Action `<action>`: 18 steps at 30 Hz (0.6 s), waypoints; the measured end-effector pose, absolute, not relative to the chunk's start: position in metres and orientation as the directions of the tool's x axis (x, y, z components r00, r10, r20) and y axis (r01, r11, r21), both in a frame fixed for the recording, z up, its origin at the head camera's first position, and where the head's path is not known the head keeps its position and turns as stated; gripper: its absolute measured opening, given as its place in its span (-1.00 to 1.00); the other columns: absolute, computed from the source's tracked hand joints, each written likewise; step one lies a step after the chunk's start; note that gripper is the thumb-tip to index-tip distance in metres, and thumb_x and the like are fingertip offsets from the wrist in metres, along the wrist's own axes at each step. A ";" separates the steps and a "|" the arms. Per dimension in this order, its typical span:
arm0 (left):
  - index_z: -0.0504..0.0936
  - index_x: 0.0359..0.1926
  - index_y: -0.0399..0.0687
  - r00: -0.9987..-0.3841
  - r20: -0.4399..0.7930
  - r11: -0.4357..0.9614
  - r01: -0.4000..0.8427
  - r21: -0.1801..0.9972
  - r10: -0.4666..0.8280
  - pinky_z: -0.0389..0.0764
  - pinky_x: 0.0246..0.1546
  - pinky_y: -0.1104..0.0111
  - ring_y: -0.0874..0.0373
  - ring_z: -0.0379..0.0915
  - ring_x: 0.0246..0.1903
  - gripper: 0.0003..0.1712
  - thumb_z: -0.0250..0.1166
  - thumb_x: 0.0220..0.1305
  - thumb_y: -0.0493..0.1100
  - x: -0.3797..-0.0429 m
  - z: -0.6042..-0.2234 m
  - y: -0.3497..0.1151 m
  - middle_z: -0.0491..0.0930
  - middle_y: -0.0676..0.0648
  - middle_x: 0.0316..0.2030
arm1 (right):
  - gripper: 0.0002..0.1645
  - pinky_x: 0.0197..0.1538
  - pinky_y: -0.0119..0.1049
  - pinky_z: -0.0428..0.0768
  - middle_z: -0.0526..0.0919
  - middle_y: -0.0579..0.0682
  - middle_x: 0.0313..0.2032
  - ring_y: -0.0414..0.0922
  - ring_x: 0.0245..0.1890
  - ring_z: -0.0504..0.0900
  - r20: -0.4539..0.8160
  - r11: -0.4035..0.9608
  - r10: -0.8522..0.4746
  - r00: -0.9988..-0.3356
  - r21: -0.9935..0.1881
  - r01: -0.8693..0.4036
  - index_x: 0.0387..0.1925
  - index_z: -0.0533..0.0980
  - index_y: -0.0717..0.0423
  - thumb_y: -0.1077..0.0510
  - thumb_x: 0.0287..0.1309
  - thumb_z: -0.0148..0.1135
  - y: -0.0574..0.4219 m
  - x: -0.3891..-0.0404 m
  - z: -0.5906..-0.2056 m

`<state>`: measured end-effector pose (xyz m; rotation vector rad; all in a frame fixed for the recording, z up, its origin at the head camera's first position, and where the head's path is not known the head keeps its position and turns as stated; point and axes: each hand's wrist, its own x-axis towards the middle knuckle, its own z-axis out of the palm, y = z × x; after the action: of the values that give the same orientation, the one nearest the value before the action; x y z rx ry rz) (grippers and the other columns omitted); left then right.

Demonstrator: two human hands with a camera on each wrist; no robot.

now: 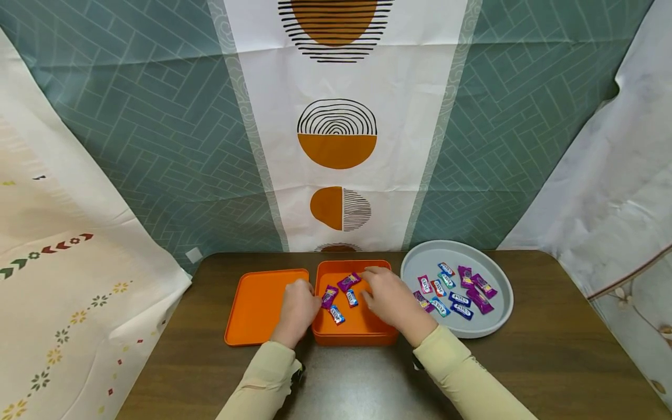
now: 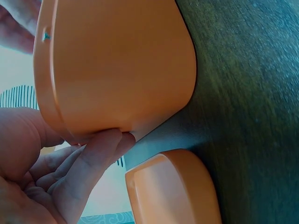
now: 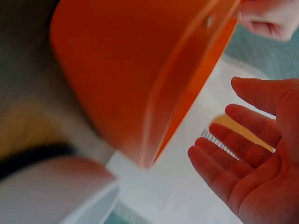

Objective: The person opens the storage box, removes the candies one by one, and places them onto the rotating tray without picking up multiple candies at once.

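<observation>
An orange box (image 1: 354, 339) stands in the middle of the table. Inside it lie two purple-wrapped candies, one candy (image 1: 349, 282) near the back and one candy (image 1: 329, 297) by the left wall, plus two small blue-and-white candies, the nearer candy (image 1: 336, 315) toward the front. My left hand (image 1: 297, 306) pinches the box's left wall at the rim, thumb inside and fingers outside in the left wrist view. Over the right side of the box hovers my right hand (image 1: 394, 297). Its fingers (image 3: 229, 140) are spread and relaxed, holding nothing in the right wrist view.
To the right is a round grey tray (image 1: 496, 315) with several wrapped candies, purple, blue, red and green. A flat orange lid (image 1: 257, 309) lies left of the box. A patterned cloth (image 1: 336, 210) hangs behind the brown table (image 1: 556, 344).
</observation>
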<state>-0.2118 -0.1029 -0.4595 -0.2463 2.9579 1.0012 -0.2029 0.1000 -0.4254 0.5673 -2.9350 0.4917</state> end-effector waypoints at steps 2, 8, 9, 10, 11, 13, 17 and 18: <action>0.67 -0.58 -0.20 -0.988 -0.058 0.786 -0.150 0.600 -0.144 0.45 -0.76 0.52 0.15 0.39 -0.78 -0.85 0.37 0.04 -0.23 -0.212 -0.460 -0.103 0.48 -0.03 -0.77 | -0.49 0.19 -0.07 0.49 0.53 0.08 0.13 0.04 0.16 0.51 0.157 0.874 -0.369 -0.916 -0.277 -0.399 0.08 0.52 0.07 0.01 0.07 0.30 0.091 -0.204 -0.430; 0.59 -0.70 -0.14 -0.988 -0.052 0.795 -0.147 0.588 -0.145 0.36 -0.80 0.52 0.15 0.34 -0.81 -0.76 0.37 0.03 -0.23 -0.211 -0.458 -0.102 0.42 -0.03 -0.81 | -0.48 0.21 -0.05 0.46 0.48 0.12 0.19 0.07 0.21 0.46 0.101 0.857 -0.431 -0.897 -0.264 -0.442 0.12 0.50 0.04 0.01 0.11 0.27 0.072 -0.207 -0.441; 0.57 -0.72 -0.13 -0.988 -0.053 0.796 -0.150 0.587 -0.147 0.35 -0.81 0.52 0.15 0.34 -0.81 -0.74 0.37 0.03 -0.23 -0.211 -0.458 -0.102 0.41 -0.03 -0.81 | -0.48 0.22 -0.05 0.45 0.47 0.12 0.20 0.07 0.22 0.45 0.087 0.856 -0.438 -0.895 -0.264 -0.445 0.13 0.49 0.04 0.01 0.11 0.27 0.070 -0.208 -0.442; 0.56 -0.73 -0.13 -0.987 -0.055 0.796 -0.152 0.585 -0.148 0.34 -0.81 0.52 0.14 0.34 -0.82 -0.73 0.37 0.02 -0.23 -0.211 -0.458 -0.101 0.40 -0.03 -0.82 | -0.47 0.23 -0.05 0.43 0.47 0.12 0.20 0.07 0.23 0.43 0.073 0.854 -0.445 -0.892 -0.264 -0.448 0.13 0.49 0.03 0.02 0.11 0.27 0.068 -0.208 -0.444; 0.56 -0.74 -0.12 -0.987 -0.056 0.796 -0.154 0.585 -0.150 0.34 -0.81 0.52 0.14 0.34 -0.82 -0.73 0.37 0.02 -0.23 -0.211 -0.458 -0.101 0.40 -0.03 -0.82 | -0.47 0.25 -0.05 0.42 0.46 0.12 0.21 0.07 0.25 0.42 0.062 0.853 -0.453 -0.889 -0.260 -0.453 0.14 0.49 0.04 0.03 0.11 0.26 0.067 -0.208 -0.445; 0.56 -0.73 -0.12 -0.987 -0.060 0.797 -0.158 0.583 -0.152 0.34 -0.81 0.52 0.15 0.34 -0.82 -0.73 0.38 0.02 -0.22 -0.211 -0.457 -0.101 0.41 -0.03 -0.81 | -0.46 0.28 -0.04 0.38 0.45 0.12 0.22 0.07 0.27 0.39 0.029 0.855 -0.463 -0.886 -0.248 -0.455 0.15 0.48 0.04 0.05 0.11 0.27 0.065 -0.208 -0.448; 0.58 -0.72 -0.13 -0.987 -0.053 0.799 -0.154 0.581 -0.151 0.33 -0.82 0.52 0.14 0.33 -0.81 -0.75 0.37 0.01 -0.22 -0.211 -0.458 -0.102 0.42 -0.03 -0.81 | -0.47 0.29 -0.02 0.36 0.42 0.11 0.25 0.09 0.30 0.35 -0.030 0.862 -0.472 -0.881 -0.223 -0.455 0.15 0.48 0.04 0.05 0.11 0.25 0.064 -0.207 -0.452; 0.58 -0.72 -0.13 -0.987 -0.050 0.800 -0.151 0.581 -0.150 0.32 -0.82 0.52 0.15 0.32 -0.81 -0.75 0.37 0.01 -0.23 -0.211 -0.458 -0.102 0.42 -0.03 -0.81 | -0.47 0.30 -0.01 0.36 0.43 0.11 0.24 0.10 0.29 0.35 -0.042 0.863 -0.474 -0.880 -0.222 -0.454 0.15 0.48 0.04 0.05 0.11 0.25 0.064 -0.207 -0.453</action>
<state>-0.2106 -0.1017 -0.4580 -0.2488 2.9789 0.9617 -0.2068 0.0641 -0.4534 0.7799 -3.1237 0.3351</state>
